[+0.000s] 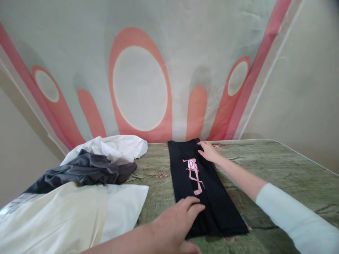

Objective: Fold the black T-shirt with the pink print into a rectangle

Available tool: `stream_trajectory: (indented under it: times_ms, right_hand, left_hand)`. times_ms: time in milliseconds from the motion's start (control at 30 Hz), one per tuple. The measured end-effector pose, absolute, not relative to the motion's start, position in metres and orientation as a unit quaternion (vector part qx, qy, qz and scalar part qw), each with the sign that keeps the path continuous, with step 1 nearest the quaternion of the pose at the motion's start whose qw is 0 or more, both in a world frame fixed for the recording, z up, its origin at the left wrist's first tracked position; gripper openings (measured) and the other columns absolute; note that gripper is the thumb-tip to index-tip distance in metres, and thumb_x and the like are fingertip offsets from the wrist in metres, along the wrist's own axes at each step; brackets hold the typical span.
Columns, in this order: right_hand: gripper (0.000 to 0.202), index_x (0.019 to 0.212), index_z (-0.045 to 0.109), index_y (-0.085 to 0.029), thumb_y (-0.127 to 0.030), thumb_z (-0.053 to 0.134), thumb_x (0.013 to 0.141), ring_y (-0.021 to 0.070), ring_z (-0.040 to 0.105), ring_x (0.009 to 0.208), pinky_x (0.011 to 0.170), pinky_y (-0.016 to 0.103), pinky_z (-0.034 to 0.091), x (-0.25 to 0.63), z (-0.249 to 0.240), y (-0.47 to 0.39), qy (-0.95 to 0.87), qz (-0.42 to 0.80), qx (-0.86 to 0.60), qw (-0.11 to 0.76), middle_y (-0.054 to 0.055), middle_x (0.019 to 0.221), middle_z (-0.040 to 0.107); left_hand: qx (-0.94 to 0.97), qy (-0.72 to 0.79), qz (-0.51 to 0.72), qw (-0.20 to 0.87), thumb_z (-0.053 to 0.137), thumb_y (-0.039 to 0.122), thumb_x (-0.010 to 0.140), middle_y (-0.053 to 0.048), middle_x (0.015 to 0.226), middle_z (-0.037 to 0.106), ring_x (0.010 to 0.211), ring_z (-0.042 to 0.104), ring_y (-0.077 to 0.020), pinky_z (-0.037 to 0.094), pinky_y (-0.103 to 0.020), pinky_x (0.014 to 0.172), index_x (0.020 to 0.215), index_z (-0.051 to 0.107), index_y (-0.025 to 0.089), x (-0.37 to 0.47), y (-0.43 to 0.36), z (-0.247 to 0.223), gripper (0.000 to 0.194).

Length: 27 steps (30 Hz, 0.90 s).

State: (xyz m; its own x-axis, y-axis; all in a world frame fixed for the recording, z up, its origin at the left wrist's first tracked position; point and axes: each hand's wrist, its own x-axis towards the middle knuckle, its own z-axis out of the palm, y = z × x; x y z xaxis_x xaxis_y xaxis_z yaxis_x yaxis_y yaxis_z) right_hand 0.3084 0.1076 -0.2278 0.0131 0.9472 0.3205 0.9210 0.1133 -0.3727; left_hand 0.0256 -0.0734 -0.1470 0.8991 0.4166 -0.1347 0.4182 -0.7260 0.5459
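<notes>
A black T-shirt [217, 197] lies on the table, folded lengthwise into a long strip. Part of a pink and white print shows in the gap between its folded sides. My right hand [209, 151] is at the far right edge of the shirt, fingers apart and fingertips on the cloth. Over the near left part of the shirt, my left hand [177, 222] reaches in with thumb and fingers spread; whether it presses on the fabric I cannot tell. Neither hand has cloth gripped in it.
Left of the shirt, a loose pile holds a white garment [124, 146], a crumpled dark grey garment [92, 169] and a cream and white garment [74, 211]. The table [286, 165] has a wood-grain surface. Behind it hangs a grey backdrop [180, 46] with coral shapes.
</notes>
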Motion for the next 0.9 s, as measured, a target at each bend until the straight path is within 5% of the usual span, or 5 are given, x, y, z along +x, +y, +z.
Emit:
stream_trajectory:
  times_ms: [100,267,533,900]
  right_hand:
    - [0.035,0.112,0.055,-0.015,-0.028,0.053,0.080,0.0239,0.046,0.112,0.097,0.039,0.034,0.306,-0.231,0.061,-0.750,0.043,-0.613,0.247,0.012,0.118,0.053]
    - [0.044,0.124,0.048,-0.021,-0.041,0.042,0.086,0.0245,0.035,0.124,0.102,0.043,0.028,0.302,-0.229,-0.021,-0.801,0.060,-0.557,0.209,0.009,0.135,0.040]
    - [0.044,0.127,0.044,-0.023,-0.037,0.042,0.086,0.0257,0.033,0.125,0.103,0.047,0.024,0.317,-0.234,-0.079,-0.783,0.036,-0.591,0.190,0.008,0.135,0.041]
    - [0.015,0.093,0.061,-0.023,-0.027,0.053,0.080,0.0190,0.055,0.086,0.075,0.032,0.047,0.296,-0.198,-0.164,-0.787,0.174,-0.532,0.259,0.006,0.094,0.057]
  left_hand:
    - [0.922,0.270,-0.008,0.275,0.069,0.038,0.066,-0.009,0.117,0.045,0.106,0.047,-0.0241,0.041,-0.034,0.090,0.115,0.045,0.021,0.024,-0.080,-0.148,0.057]
    - [0.925,0.292,-0.006,0.242,0.053,0.024,0.081,-0.005,0.100,0.050,0.093,0.050,-0.0188,0.043,-0.030,0.082,0.098,0.052,0.021,0.016,-0.086,-0.157,0.018]
    - [0.911,0.307,0.074,0.264,0.055,0.024,0.080,-0.004,0.099,0.051,0.096,0.049,-0.0181,0.040,-0.031,0.086,0.099,0.055,0.022,-0.011,-0.097,-0.162,0.019]
    - [0.874,0.375,0.132,0.278,0.045,0.021,0.082,-0.002,0.083,0.052,0.073,0.052,-0.0135,0.044,-0.025,0.068,0.090,0.054,0.019,-0.024,-0.108,-0.173,0.012]
